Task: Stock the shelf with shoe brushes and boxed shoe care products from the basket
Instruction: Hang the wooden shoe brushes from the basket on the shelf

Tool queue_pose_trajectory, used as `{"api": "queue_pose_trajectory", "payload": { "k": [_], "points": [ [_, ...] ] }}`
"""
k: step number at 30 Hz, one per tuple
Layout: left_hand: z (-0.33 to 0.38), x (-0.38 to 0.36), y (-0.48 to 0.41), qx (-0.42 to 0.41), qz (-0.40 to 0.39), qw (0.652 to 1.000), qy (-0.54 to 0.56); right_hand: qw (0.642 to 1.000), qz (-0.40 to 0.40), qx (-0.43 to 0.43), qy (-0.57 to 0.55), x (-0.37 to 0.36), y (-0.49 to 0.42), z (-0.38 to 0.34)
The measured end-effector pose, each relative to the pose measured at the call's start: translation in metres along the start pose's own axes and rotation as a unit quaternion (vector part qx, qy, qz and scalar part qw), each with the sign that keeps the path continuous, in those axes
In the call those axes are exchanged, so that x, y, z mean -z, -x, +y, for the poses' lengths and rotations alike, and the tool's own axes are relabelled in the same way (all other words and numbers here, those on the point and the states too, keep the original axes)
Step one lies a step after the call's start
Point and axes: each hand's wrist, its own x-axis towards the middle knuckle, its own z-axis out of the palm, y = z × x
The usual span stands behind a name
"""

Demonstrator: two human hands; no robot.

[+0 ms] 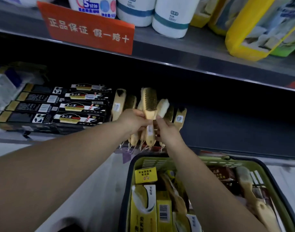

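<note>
Both my hands hold wooden shoe brushes over the front of the dark lower shelf (227, 119). My left hand (135, 121) grips a bundle of brushes, among them a brown-bristled shoe brush (149, 102) standing on edge. My right hand (166, 131) pinches a white-bristled brush (163, 106) beside it. More brushes (119, 102) lie on the shelf on either side. Black shoe care boxes (81, 108) are stacked in rows to the left. Below stands the green basket (160, 162), holding yellow boxes (145, 175) and another brush (247, 185).
An upper shelf (185, 52) overhangs the work area, carrying white bottles (171, 19), yellow packs (253, 30) and a red sign (89, 29). Right of the brushes the lower shelf is dark and bare. Pale floor lies left of the basket.
</note>
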Motion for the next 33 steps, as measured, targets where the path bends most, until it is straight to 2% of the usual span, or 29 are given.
{"api": "queue_pose_trajectory", "payload": {
  "k": [2, 4, 6, 8, 13, 18, 21, 24, 28, 33],
  "points": [
    [0.002, -0.006, -0.009, -0.023, -0.022, 0.999, 0.020, 0.998, -0.050, 0.026, -0.020, 0.007, 0.011, 0.002],
    [0.005, -0.015, -0.017, -0.043, -0.040, 0.998, 0.007, 0.998, -0.041, 0.031, -0.038, 0.017, 0.014, 0.003],
    [0.006, -0.022, -0.025, -0.097, -0.012, 0.982, -0.163, 0.996, -0.008, 0.001, -0.092, 0.025, 0.010, 0.006],
    [0.006, -0.027, -0.031, -0.148, 0.036, 0.931, -0.332, 0.986, 0.020, -0.051, -0.156, 0.030, 0.004, 0.010],
    [-0.002, -0.040, -0.039, -0.141, 0.048, 0.855, -0.496, 0.979, 0.057, -0.111, -0.161, 0.030, -0.016, 0.014],
    [-0.013, -0.035, -0.040, -0.121, 0.069, 0.854, -0.501, 0.990, 0.030, -0.128, -0.043, 0.015, -0.028, 0.021],
    [-0.017, -0.030, -0.038, -0.122, 0.078, 0.866, -0.479, 0.992, 0.008, -0.103, 0.074, 0.007, -0.031, 0.019],
    [-0.019, -0.026, -0.034, -0.131, 0.079, 0.875, -0.459, 0.984, 0.019, -0.055, 0.168, 0.006, -0.034, 0.016],
    [-0.024, -0.022, -0.034, -0.147, 0.075, 0.870, -0.465, 0.973, 0.048, -0.025, 0.224, 0.006, -0.034, 0.013],
    [-0.026, -0.015, -0.033, -0.160, 0.050, 0.869, -0.466, 0.966, 0.044, -0.045, 0.251, 0.007, -0.035, 0.014]
  ]
}}
